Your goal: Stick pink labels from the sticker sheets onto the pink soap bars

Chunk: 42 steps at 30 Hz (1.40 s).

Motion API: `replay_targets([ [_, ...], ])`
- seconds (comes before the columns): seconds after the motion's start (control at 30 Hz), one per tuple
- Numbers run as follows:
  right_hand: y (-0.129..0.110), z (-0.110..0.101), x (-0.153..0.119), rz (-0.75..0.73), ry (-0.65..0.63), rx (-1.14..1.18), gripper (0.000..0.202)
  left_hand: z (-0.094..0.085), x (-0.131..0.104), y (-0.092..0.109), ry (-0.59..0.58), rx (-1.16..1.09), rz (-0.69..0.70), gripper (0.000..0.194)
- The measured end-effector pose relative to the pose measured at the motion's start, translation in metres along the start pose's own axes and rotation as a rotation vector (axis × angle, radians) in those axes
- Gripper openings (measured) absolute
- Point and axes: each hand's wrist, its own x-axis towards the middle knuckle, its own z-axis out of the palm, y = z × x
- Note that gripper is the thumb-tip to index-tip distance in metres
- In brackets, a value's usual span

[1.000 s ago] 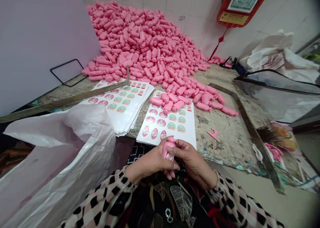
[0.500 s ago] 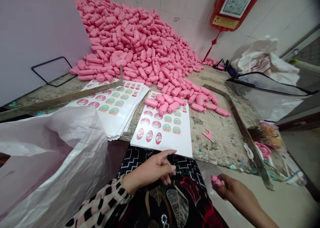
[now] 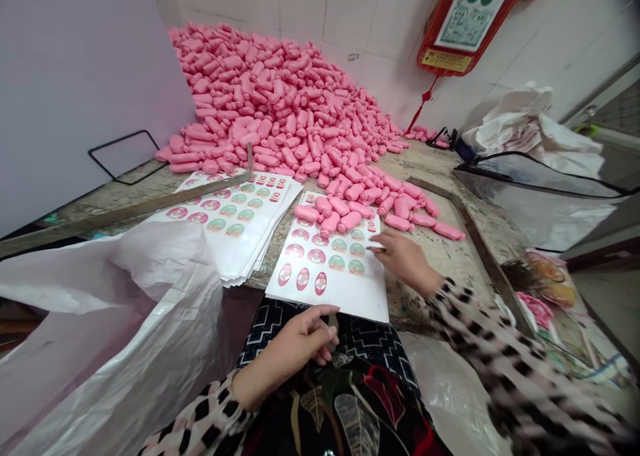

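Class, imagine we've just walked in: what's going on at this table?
A person is at a worn table with a sheet of printed labels in front of them. The left hand is at its near edge; the right hand is over its right side, near the green labels. Whether it holds anything is unclear. A few pink bottles lie on the sheet, with a big heap behind.

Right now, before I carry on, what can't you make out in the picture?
Head view: what the right hand grips, if anything; its fingertips are small and blurred.
Head view: the part of the near sheet beneath the loose pink bottles, which cover it.
Head view: fine print on the green labels; too small.
Head view: the bottom of the white bag; folds hide it, frame edges cut the bag off.
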Motion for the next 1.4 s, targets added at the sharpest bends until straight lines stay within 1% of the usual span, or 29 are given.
replay_targets([
  [0.03,-0.005,0.003,0.019,-0.032,-0.002,-0.081,0.031,-0.001,-0.003,0.001,0.012,0.007,-0.002,0.047],
  [0.1,-0.014,0.010,0.047,-0.098,-0.062,-0.225,0.034,-0.005,-0.008,0.001,0.037,0.016,-0.004,0.047],
  [0.2,-0.023,0.018,0.069,-0.173,-0.129,-0.310,0.031,-0.012,-0.014,-0.001,0.059,0.020,-0.010,0.048],
  [0.3,-0.023,0.016,0.072,-0.205,-0.155,-0.310,0.028,-0.015,-0.013,-0.006,0.053,0.018,-0.018,0.050],
  [0.37,-0.018,0.013,0.067,-0.232,-0.180,-0.320,0.026,-0.015,-0.012,-0.007,0.033,0.007,-0.019,0.051],
  [0.43,-0.015,0.008,0.056,-0.229,-0.189,-0.287,0.025,-0.014,-0.010,-0.004,0.017,-0.018,0.008,0.048],
  [0.47,-0.015,0.007,0.048,-0.205,-0.177,-0.224,0.027,-0.013,-0.010,-0.001,0.023,-0.039,0.039,0.046],
  [0.5,-0.017,0.006,0.038,-0.164,-0.153,-0.108,0.030,-0.012,-0.010,0.002,0.047,-0.068,0.083,0.044],
  [0.53,-0.023,0.006,0.027,-0.110,-0.124,0.070,0.033,-0.012,-0.010,0.006,0.086,-0.104,0.138,0.043],
  [0.57,-0.031,0.007,0.014,-0.049,-0.105,0.297,0.036,-0.011,-0.009,0.010,0.127,-0.148,0.195,0.043],
  [0.6,-0.041,0.009,-0.001,0.008,-0.098,0.571,0.039,-0.010,-0.009,0.013,0.160,-0.202,0.244,0.045],
  [0.63,-0.054,0.012,-0.015,0.060,-0.131,0.862,0.043,-0.009,-0.008,0.016,0.169,-0.264,0.276,0.047],
  [0.67,-0.068,0.016,-0.030,0.095,-0.208,1.117,0.047,-0.007,-0.007,0.017,0.150,-0.331,0.288,0.048],
  [0.7,-0.081,0.020,-0.044,0.136,-0.258,1.304,0.047,-0.006,-0.007,0.018,0.109,-0.398,0.278,0.047],
  [0.73,-0.094,0.024,-0.056,0.167,-0.321,1.425,0.044,-0.004,-0.006,0.018,0.054,-0.457,0.246,0.042],
  [0.77,-0.104,0.028,-0.066,0.188,-0.366,1.489,0.042,-0.003,-0.005,0.018,0.005,-0.500,0.203,0.036],
  [0.8,-0.111,0.032,-0.074,0.195,-0.384,1.498,0.041,-0.002,-0.004,0.017,-0.032,-0.524,0.159,0.031],
  [0.83,-0.114,0.034,-0.079,0.192,-0.388,1.456,0.040,-0.002,-0.004,0.015,-0.054,-0.529,0.120,0.029],
  [0.9,-0.110,0.036,-0.082,0.171,-0.342,1.279,0.048,-0.005,-0.005,0.014,-0.049,-0.496,0.073,0.030],
  [0.93,-0.104,0.035,-0.080,0.159,-0.313,1.174,0.050,-0.007,-0.006,0.013,-0.027,-0.462,0.068,0.031],
  [1.0,-0.090,0.034,-0.073,0.137,-0.235,0.975,0.043,-0.013,-0.008,0.014,0.056,-0.347,0.081,0.034],
  [1.07,-0.078,0.035,-0.064,0.119,-0.140,0.770,0.033,-0.018,-0.009,0.015,0.188,-0.118,0.141,0.032],
  [1.13,-0.073,0.038,-0.057,0.117,-0.049,0.554,0.030,-0.021,-0.009,0.015,0.308,0.224,0.261,0.027],
  [1.17,-0.073,0.040,-0.055,0.120,-0.014,0.458,0.028,-0.022,-0.008,0.014,0.345,0.409,0.333,0.027],
  [1.23,-0.077,0.045,-0.052,0.114,0.021,0.323,0.023,-0.023,-0.005,0.011,0.362,0.733,0.448,0.033],
  [1.27,-0.079,0.046,-0.051,0.107,0.031,0.280,0.022,-0.023,-0.004,0.009,0.349,0.858,0.470,0.037],
  [1.33,-0.084,0.048,-0.049,0.092,0.037,0.221,0.021,-0.022,-0.002,0.005,0.314,1.048,0.456,0.045],
  [1.4,-0.086,0.048,-0.047,0.085,0.039,0.179,0.020,-0.020,-0.001,0.000,0.299,1.169,0.420,0.048],
])
